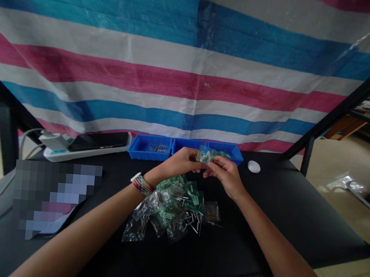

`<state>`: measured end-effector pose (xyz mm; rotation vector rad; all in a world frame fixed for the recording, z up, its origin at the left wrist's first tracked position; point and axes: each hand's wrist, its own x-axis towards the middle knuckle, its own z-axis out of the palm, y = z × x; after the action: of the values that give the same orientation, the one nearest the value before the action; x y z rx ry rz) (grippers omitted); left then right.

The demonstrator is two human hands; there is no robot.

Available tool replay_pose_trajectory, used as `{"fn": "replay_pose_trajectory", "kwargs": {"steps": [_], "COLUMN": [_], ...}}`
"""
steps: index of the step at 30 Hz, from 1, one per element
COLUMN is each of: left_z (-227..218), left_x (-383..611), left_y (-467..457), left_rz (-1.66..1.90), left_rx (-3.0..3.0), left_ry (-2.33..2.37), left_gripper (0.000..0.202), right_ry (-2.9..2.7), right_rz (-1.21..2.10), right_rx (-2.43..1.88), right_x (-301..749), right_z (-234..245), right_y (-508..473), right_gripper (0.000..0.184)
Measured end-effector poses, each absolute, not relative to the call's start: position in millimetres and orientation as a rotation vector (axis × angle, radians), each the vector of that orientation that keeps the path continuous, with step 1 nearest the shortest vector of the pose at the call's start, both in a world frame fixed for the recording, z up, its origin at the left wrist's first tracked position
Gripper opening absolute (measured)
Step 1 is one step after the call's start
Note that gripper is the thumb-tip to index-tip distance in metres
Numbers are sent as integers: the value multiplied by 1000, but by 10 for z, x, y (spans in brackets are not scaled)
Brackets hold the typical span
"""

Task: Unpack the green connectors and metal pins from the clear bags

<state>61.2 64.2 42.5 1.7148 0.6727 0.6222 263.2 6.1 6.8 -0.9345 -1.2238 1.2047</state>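
Note:
Both my hands meet above the black table, close to the blue bins. My left hand and my right hand are closed on one small clear plastic bag with greenish parts inside, pinched between the fingertips of both. Below my hands lies a heap of several similar small bags holding green pieces and thin metal pins. A beaded band sits on my left wrist.
Two blue bins stand side by side at the table's back, one with a few parts. A phone lies on a white power strip at back left. A small white round object sits right. Striped tarp behind.

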Motion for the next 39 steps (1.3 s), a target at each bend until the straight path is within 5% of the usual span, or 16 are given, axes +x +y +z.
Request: {"fn": "replay_pose_trajectory", "kwargs": {"steps": [39], "left_z": [702], "left_x": [414], "left_y": [639], "left_rz": [522], "left_rx": [1936], "left_ry": [662], "left_gripper": [19], "right_ry": [-1385], "right_rz": [1120], "right_rx": [-937], "right_x": [2592], "right_z": [0], "right_y": [-16], "right_gripper": [30]}}
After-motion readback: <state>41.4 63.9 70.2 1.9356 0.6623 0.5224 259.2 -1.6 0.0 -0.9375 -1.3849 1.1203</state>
